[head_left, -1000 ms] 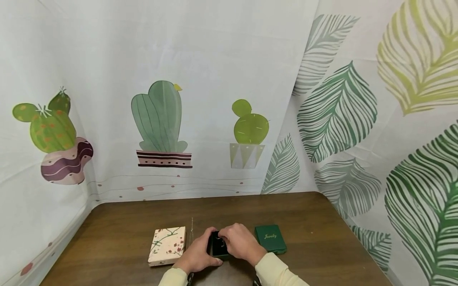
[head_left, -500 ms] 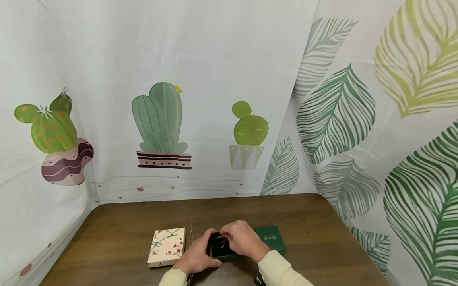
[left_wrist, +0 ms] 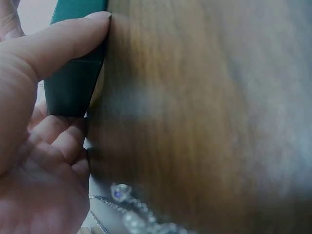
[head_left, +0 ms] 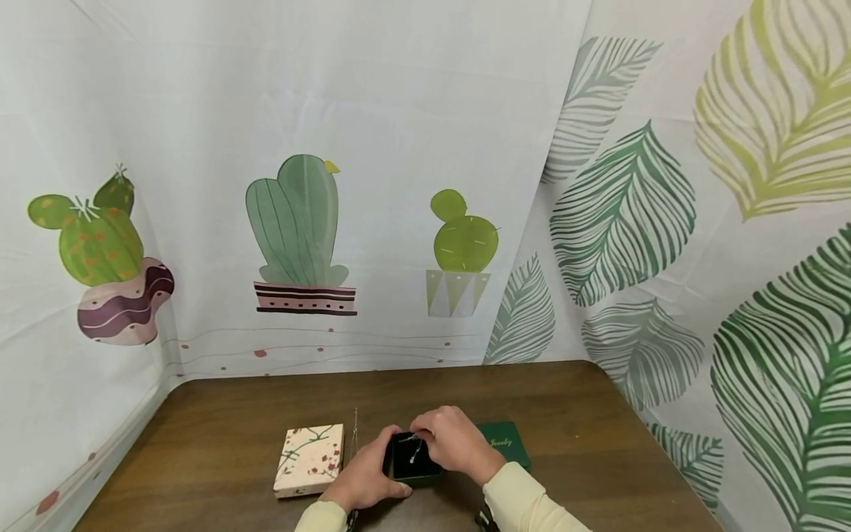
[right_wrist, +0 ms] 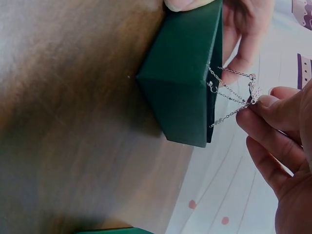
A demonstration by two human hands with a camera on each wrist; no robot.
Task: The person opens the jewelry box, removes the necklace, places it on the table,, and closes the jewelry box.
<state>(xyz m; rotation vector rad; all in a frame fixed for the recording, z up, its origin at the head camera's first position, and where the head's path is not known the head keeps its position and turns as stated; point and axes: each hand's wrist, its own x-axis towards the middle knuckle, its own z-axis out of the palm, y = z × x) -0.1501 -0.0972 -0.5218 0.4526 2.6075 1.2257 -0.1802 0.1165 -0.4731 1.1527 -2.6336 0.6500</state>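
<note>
A small dark green jewelry box (head_left: 419, 482) with a black inside stands on the table, its opening facing up. My left hand (head_left: 364, 474) grips it from the left; in the left wrist view the thumb presses one green side (left_wrist: 73, 92), with fingers around the other. Above the box, my right hand (head_left: 455, 442) pinches a silver chain (right_wrist: 229, 95) between thumb and finger. Several strands run from the fingertips to the box opening, and a small shiny pendant (head_left: 413, 459) shows against the black. Whether the strands' ends are fastened inside is hidden.
A green lid (head_left: 508, 434) with gold lettering lies right of the box, partly behind the right hand. A cream flower-patterned box (head_left: 309, 459) lies on the left. Between it and the left hand lies another silver chain (head_left: 355, 425) on the brown wooden table (head_left: 565, 414).
My right hand has moved slightly up and to the right with the chain, covering more of the lid. More of the box's black inside and the pendant shows. The left hand keeps its grip.
</note>
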